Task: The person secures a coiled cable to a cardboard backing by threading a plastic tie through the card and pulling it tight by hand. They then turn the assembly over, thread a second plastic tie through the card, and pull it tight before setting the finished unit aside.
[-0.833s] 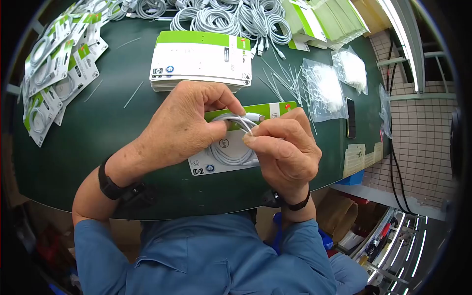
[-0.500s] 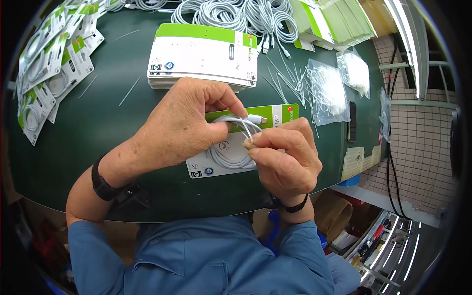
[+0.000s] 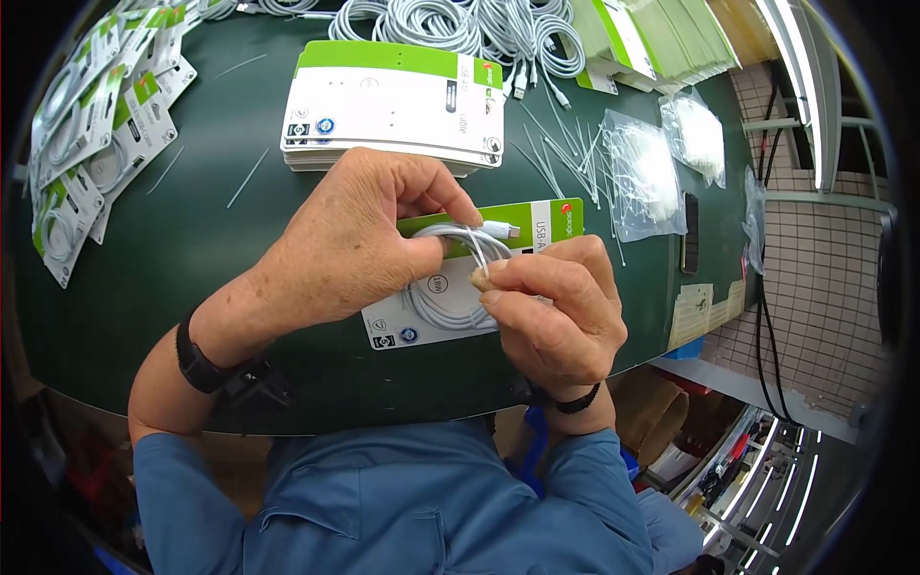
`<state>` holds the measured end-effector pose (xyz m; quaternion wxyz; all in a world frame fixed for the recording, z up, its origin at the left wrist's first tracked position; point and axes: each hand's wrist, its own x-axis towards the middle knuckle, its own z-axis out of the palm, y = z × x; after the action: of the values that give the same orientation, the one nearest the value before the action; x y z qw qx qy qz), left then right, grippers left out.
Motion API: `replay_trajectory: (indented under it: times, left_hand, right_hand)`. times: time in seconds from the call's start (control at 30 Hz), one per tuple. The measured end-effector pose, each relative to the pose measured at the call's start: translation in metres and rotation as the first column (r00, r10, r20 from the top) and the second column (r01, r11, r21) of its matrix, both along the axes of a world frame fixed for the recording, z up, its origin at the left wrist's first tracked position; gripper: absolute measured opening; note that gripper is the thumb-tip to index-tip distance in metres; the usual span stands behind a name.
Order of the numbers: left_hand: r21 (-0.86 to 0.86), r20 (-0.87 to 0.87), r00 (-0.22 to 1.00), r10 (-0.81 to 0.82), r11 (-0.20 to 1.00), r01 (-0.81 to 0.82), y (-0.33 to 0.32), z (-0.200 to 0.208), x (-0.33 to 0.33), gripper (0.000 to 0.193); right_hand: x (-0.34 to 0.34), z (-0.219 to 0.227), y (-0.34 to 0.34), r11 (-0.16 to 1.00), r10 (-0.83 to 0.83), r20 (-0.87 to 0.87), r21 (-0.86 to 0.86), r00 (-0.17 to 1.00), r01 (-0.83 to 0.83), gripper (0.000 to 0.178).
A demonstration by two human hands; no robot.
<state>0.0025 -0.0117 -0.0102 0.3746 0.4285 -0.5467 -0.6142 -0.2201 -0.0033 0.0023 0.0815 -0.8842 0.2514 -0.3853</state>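
Observation:
A white and green packaging card (image 3: 556, 218) lies on the table in front of me, with a coiled white cable (image 3: 443, 311) on its face. My left hand (image 3: 359, 235) is closed on the top of the coil, thumb and fingertips pinching it near the pale plug (image 3: 500, 230). A thin white cable tie (image 3: 477, 245) crosses the coil. The thumb and forefinger of my right hand (image 3: 565, 311) pinch the tie's end, just right of the coil. Whether the tie is fastened is hidden by my fingers.
Beyond my left hand stands a stack of cards (image 3: 383, 101). Carded cables (image 3: 110, 134) pile up at the left, coiled cables (image 3: 431, 34) at the back. Loose ties (image 3: 575, 158), bags of ties (image 3: 640, 182) and a phone (image 3: 690, 233) lie to the right.
Both hands keep nearly the same place and grip. My right fingertips have shifted slightly left, toward the coil. The view has moved a little.

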Motion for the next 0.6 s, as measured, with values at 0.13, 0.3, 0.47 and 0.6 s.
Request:
replay_trajectory:
  times: [0.13, 0.3, 0.47, 0.6]
  left_hand:
    - [0.006, -0.01, 1.0, 0.005, 1.0, -0.005, 0.0002, -0.001, 0.0001, 0.021]
    - [-0.021, 0.011, 1.0, 0.01, 1.0, -0.01, 0.0001, -0.0023, -0.0003, 0.02]
    - [-0.018, 0.017, 1.0, 0.007, 1.0, -0.007, 0.0001, -0.0038, -0.0001, 0.02]
    - [-0.004, 0.017, 1.0, 0.005, 1.0, -0.005, -0.0004, -0.0045, -0.0002, 0.02]
  right_hand:
    - [0.0014, -0.002, 0.0003, 1.0, 0.004, 0.003, 0.001, 1.0, -0.004, 0.024]
    - [0.0034, -0.003, -0.0004, 1.0, 0.008, 0.0, -0.003, 1.0, -0.008, 0.024]
    - [0.0056, -0.004, -0.0025, 0.999, 0.042, -0.006, 0.007, 0.999, -0.042, 0.023]
    - [0.0058, -0.0043, -0.0039, 0.997, 0.063, -0.012, 0.037, 0.998, -0.063, 0.022]
